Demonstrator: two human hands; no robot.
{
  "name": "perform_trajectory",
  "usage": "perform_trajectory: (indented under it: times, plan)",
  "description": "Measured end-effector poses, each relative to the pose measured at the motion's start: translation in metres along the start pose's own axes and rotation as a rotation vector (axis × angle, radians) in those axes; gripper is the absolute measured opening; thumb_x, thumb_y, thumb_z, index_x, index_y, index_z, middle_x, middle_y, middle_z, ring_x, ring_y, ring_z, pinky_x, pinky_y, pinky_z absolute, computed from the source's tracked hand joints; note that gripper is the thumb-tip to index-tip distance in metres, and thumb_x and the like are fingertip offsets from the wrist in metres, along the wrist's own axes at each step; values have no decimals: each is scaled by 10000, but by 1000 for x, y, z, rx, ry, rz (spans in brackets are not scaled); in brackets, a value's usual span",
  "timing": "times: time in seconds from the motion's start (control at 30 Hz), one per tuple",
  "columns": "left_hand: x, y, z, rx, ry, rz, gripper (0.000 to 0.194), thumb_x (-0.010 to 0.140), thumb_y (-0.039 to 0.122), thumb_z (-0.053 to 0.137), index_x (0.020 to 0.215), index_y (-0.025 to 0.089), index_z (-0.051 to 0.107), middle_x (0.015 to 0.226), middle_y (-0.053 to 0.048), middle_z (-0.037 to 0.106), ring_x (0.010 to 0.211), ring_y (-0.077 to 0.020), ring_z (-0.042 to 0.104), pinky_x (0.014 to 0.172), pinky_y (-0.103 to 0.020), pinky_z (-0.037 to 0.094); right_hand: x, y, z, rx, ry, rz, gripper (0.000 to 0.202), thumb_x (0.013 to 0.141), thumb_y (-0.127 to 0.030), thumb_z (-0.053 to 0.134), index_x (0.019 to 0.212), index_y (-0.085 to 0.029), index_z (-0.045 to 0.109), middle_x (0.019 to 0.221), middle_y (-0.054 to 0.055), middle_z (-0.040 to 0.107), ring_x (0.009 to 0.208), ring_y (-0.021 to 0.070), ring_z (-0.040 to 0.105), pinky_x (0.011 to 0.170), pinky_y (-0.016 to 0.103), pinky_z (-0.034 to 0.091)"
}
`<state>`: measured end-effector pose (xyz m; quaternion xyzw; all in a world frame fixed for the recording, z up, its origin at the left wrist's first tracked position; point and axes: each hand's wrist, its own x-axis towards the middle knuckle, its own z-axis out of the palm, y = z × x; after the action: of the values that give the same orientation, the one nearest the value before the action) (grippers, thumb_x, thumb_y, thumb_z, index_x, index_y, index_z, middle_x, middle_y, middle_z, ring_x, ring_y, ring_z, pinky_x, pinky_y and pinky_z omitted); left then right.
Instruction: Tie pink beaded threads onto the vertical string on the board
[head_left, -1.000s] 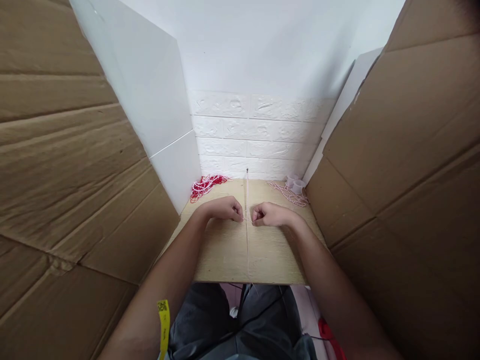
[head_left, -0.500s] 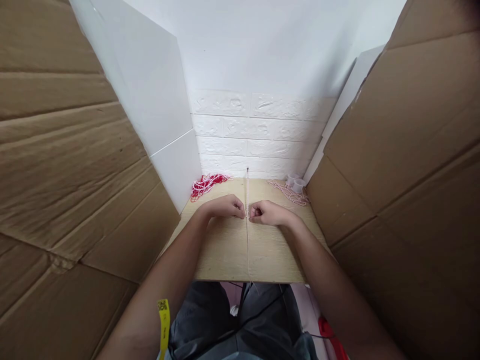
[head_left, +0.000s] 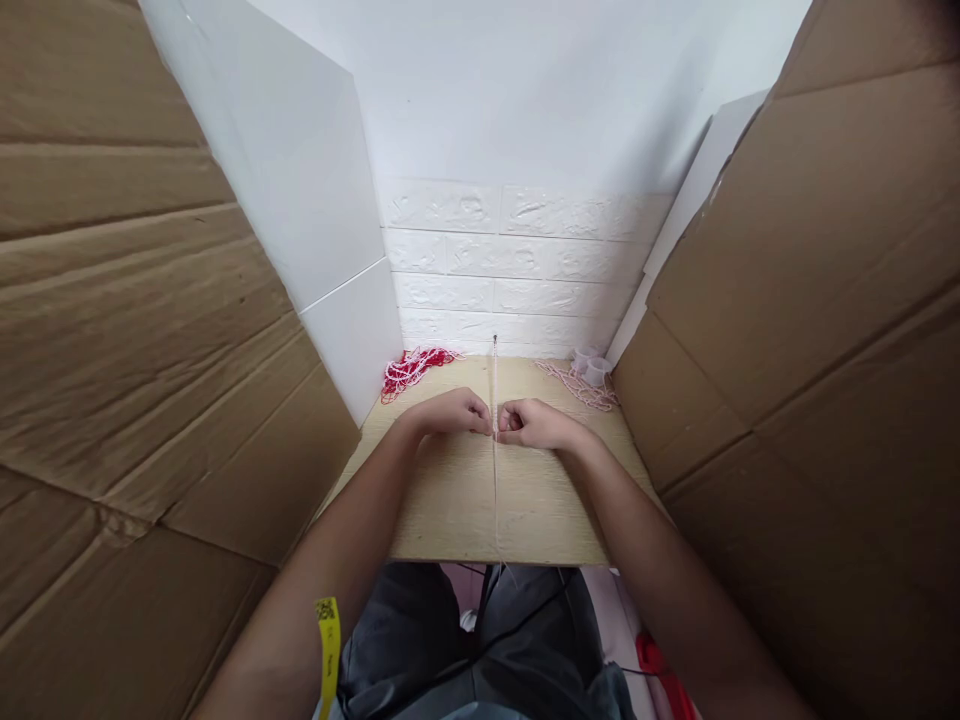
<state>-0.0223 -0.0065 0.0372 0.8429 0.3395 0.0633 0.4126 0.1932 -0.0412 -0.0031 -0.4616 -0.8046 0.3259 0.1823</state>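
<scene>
A pale pink cord (head_left: 495, 490) runs from a small dark hook (head_left: 495, 338) at the base of the wall, down the middle of the wooden board and over its front edge. Its far stretch looks thicker, like a knotted or braided band (head_left: 495, 385). My left hand (head_left: 461, 411) is closed at the left of the cord, fingers pinched close to it. On the other side, my right hand (head_left: 531, 423) is also closed, thumb and forefinger pinched beside the knotted end. Both seem to grip thin cord strands, too fine to see clearly.
Red and white cords (head_left: 416, 372) lie heaped at the back left of the wooden board (head_left: 435, 510). Pink cords (head_left: 581, 385) and small clear plastic cups (head_left: 596, 370) sit at the back right. Cardboard walls (head_left: 247, 400) stand on both sides.
The small loop between my hands has drawn closed against the cord. My right hand has shifted very slightly upward, its fingers changing shape a little; my left hand is nearly still.
</scene>
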Motion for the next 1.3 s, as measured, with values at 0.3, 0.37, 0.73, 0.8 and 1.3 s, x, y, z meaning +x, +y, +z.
perform_trajectory:
  times: [0.3, 0.37, 0.73, 0.8, 1.3]
  plan:
    - [1, -4, -2, -28, 16, -46, 221, 681, 324, 662, 755, 140, 761, 676, 5, 632, 667, -136, 492, 630, -252, 339, 2, 5, -1, 24, 6, -12, 57, 746, -202, 596, 780, -162, 616, 689, -28, 546, 614, 104, 447, 574, 225, 340]
    - [0, -5, -3, -39, 26, -57, 211, 669, 330, 676, 729, 142, 753, 667, 2, 630, 664, -140, 496, 623, -255, 339, 1, 7, -3, 20, 7, 0, 49, 742, -199, 597, 772, -163, 610, 701, -24, 559, 621, 105, 456, 582, 226, 347]
    - [2, 0, 2, -58, 74, -18, 238, 692, 375, 664, 655, 142, 695, 566, 34, 502, 588, -105, 372, 562, -256, 258, 7, 11, 6, 6, 69, -22, 166, 771, -266, 634, 901, -166, 657, 741, -19, 569, 636, 110, 460, 584, 223, 344]
    - [2, -2, 2, -69, 82, -20, 227, 682, 362, 661, 665, 140, 703, 582, 28, 526, 599, -109, 393, 566, -253, 270, 8, 13, 6, 33, 60, -36, 120, 782, -260, 607, 849, -166, 642, 739, -17, 571, 643, 113, 471, 589, 225, 348]
    - [4, -6, 1, -75, 111, -56, 211, 656, 308, 629, 722, 140, 738, 709, -23, 672, 696, -158, 542, 676, -260, 403, 5, 6, -3, 106, -6, -8, 132, 772, -271, 542, 760, -164, 618, 667, -35, 496, 614, 111, 405, 589, 239, 325]
